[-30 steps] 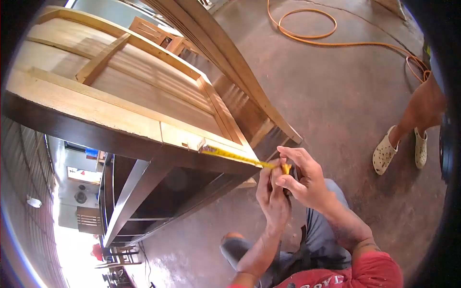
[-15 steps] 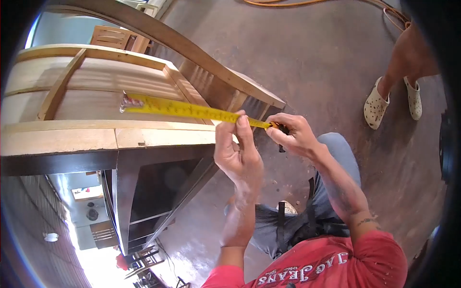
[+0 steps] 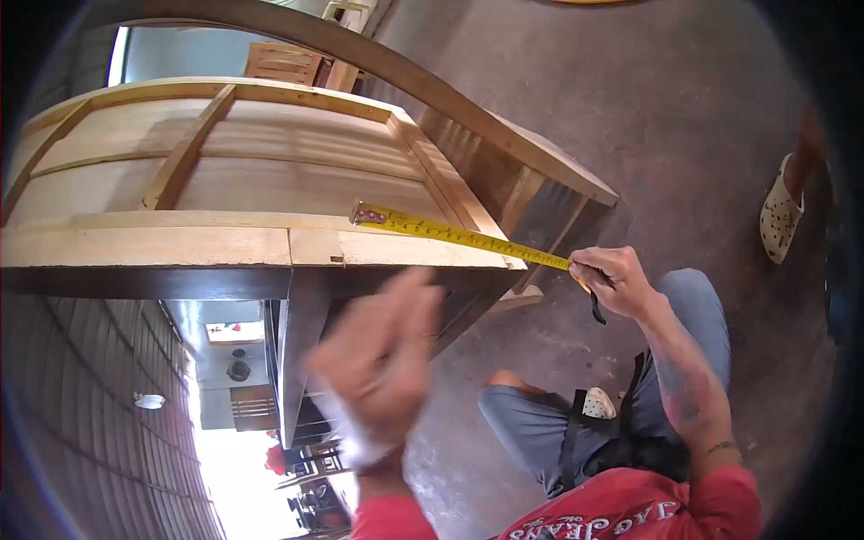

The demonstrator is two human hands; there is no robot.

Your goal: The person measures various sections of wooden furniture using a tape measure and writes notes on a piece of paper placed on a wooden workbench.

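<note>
A yellow tape measure point(image 3: 463, 237) has its blade drawn out over the pale wooden edge of a large framed panel point(image 3: 180, 245), its metal hook end near the panel's long edge. My right hand point(image 3: 616, 279) grips the tape measure, with a dark strap hanging below; the fingers mostly hide its case. My left hand point(image 3: 382, 360) is smeared by motion below the blade, apart from it, in front of the dark side of the cabinet-like wooden piece point(image 3: 310, 310). How its fingers are held does not show clearly.
A long curved dark wooden beam point(image 3: 405, 76) runs behind the panel. At the right stands another person's foot in a spotted clog point(image 3: 781, 216). Wooden furniture point(image 3: 283, 65) is at the back, and a concrete floor point(image 3: 684, 108) stretches to the right.
My left hand has let go of the blade and moved down and left. The tape measure and my right hand have shifted right and down in view, as the whole view moved.
</note>
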